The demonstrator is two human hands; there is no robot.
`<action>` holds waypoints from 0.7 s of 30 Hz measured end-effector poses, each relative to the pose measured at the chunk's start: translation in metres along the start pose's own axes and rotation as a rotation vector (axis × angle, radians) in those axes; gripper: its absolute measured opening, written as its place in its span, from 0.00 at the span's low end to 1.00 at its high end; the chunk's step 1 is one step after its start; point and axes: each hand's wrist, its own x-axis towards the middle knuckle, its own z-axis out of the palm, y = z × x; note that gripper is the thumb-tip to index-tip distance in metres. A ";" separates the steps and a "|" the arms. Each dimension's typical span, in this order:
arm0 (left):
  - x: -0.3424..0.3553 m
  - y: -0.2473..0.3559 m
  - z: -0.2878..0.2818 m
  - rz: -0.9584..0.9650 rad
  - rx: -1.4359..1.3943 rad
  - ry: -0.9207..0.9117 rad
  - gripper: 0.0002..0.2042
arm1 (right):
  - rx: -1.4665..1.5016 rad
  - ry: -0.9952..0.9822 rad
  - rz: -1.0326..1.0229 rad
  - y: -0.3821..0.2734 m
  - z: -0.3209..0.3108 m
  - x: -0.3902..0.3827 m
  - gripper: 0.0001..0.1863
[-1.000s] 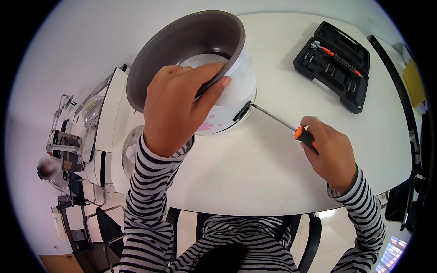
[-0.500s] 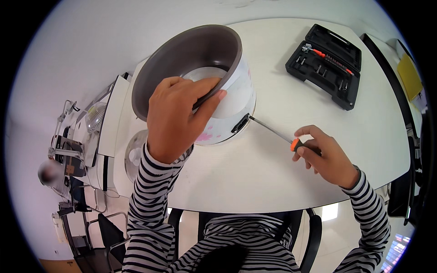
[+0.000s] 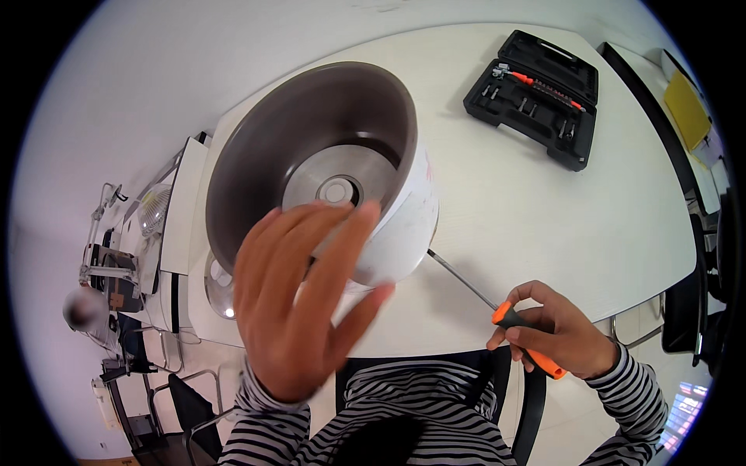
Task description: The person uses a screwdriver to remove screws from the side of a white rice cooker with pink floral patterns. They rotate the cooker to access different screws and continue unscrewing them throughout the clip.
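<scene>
A rice cooker body without its lid, white outside with pink flower prints and dark grey-brown inside, leans on the table with its opening partly facing me. A round metal heating plate shows at its bottom. My left hand, slightly smeared by motion, is spread in front of the cooker's near rim, fingers apart and holding nothing. My right hand grips a screwdriver by its orange and black handle. The long shaft reaches to the cooker's lower side; the tip's exact contact is hidden.
An open black tool case with a red-handled tool and several bits lies at the far right. A glass lid is at the table's left, partly behind my left hand. A chair and a person are farther left.
My left hand has let go of the cooker's rim and opened. The cooker has tilted and turned, showing more of its inside. My right hand has moved nearer to me with the screwdriver.
</scene>
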 end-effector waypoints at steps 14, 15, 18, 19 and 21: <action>-0.083 0.080 0.080 -1.138 -2.052 -0.467 0.24 | 0.263 -0.032 0.035 0.005 0.015 0.000 0.18; -0.080 0.078 0.081 -1.130 -2.113 -0.491 0.23 | 0.313 -0.047 0.059 0.007 0.012 0.001 0.18; -0.074 0.079 0.083 -1.222 -2.175 -0.466 0.17 | 0.365 -0.044 0.102 0.008 0.008 0.003 0.19; -0.074 0.080 0.083 -1.249 -2.180 -0.442 0.16 | 0.366 -0.034 0.111 0.009 0.009 0.002 0.19; -0.075 0.081 0.084 -1.310 -2.149 -0.399 0.14 | 0.187 0.003 0.001 0.015 0.014 -0.003 0.22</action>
